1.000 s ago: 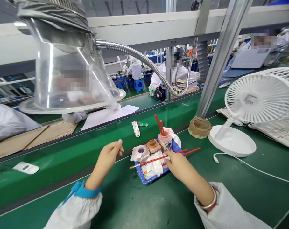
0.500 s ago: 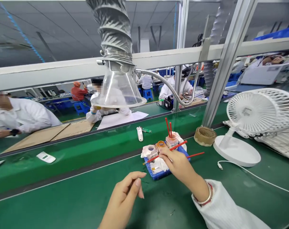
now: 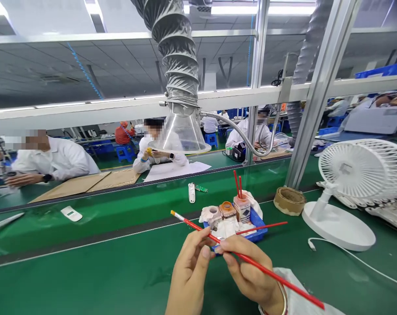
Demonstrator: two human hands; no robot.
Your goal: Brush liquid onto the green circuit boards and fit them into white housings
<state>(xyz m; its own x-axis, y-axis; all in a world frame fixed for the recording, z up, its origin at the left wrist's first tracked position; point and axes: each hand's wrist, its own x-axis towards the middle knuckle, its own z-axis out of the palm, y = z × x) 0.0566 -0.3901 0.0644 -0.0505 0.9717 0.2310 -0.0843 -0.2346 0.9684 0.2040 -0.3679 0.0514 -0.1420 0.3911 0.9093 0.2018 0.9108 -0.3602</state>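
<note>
The left hand (image 3: 189, 276) and right hand (image 3: 251, 274) are both closed on a long red-handled paintbrush (image 3: 198, 228), gripping it between thumbs and fingers, with the two hands touching each other. The slim, glossy red shaft runs straight from about 10 o'clock down to 4 o'clock, passing through both hands. Its upper end carries a short pale-yellow tip, too small to show any bristles clearly.

At 12 o'clock, just beyond the hands, sits a blue plastic tray (image 3: 259, 232) on the green tabletop (image 3: 87, 267). In it stand a clear jar (image 3: 242, 209) with a printed label and two red sticks upright, a small jar with an orange rim (image 3: 227, 210), and a jar wrapped in white cloth (image 3: 211, 214). White wipes (image 3: 228, 228) lie among them, and a second red-handled brush (image 3: 260, 227) rests across the tray, its end sticking out past the rim.

At 1 o'clock stands a round tan ring (image 3: 289, 201), and at 2 o'clock a white desk fan (image 3: 349, 170). Farther off at 11 o'clock, a white plastic casing (image 3: 192, 192) lies beside a small green circuit board (image 3: 201, 188).
</note>
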